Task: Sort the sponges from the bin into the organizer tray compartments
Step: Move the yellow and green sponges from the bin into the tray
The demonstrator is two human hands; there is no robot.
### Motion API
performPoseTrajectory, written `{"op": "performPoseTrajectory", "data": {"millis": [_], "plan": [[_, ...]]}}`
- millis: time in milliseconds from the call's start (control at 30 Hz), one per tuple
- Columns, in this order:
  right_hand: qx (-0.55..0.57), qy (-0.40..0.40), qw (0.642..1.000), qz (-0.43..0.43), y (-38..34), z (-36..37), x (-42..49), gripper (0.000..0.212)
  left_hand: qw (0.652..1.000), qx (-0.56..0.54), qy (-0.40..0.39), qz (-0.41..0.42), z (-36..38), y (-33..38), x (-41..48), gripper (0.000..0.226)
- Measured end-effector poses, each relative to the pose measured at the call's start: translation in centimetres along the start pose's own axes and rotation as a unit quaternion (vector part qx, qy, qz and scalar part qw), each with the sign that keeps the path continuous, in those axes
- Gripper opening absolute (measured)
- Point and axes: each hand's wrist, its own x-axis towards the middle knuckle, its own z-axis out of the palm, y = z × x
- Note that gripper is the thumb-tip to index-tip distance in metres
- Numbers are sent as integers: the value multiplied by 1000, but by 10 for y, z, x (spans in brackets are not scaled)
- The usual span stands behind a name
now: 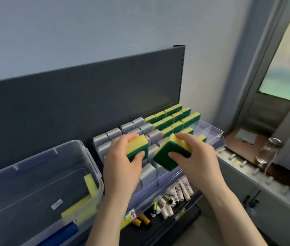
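Two hands work above the clear organizer tray [210, 129], each holding one yellow-and-green sponge. The left hand [121, 160] grips the left sponge [138, 147] over the tray's near-left compartments, thumb on the green scouring face. The right hand [200, 157] pinches the right sponge [170, 154], tilted with its green face toward the camera, over the tray's middle front.

In the tray, yellow-green sponges [169, 119] stand in rows across the far-right compartments, at least a dozen. Grey sponges [114, 133] fill the left compartments; the hands hide some, so their count cannot be told.

Left of the tray stands one clear plastic bin [81, 145], with at least two yellow sponges [91, 185] inside against its right wall. Below the tray's front edge lie many white tubes [181, 190]. Well right of the tray stands one glass jar [268, 152].
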Motion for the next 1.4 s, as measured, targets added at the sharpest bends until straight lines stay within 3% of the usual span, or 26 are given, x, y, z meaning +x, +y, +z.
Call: {"op": "performPoseTrajectory", "data": {"millis": [400, 833, 1133, 1400], "plan": [[-18, 47, 998, 43, 122, -105, 17, 44, 999, -10, -51, 9, 134, 76, -10, 42], [-19, 30, 998, 58, 216, -123, 96, 44, 997, 8, -67, -28, 224, 88, 52, 37], [-59, -32, 998, 16, 255, -115, 206, 44, 995, 1, -53, -90, 278, 79, 126, 33], [3, -104, 995, 9, 287, -97, 260, 44, 989, 26, -54, -135, 302, 63, 145, 40]]}}
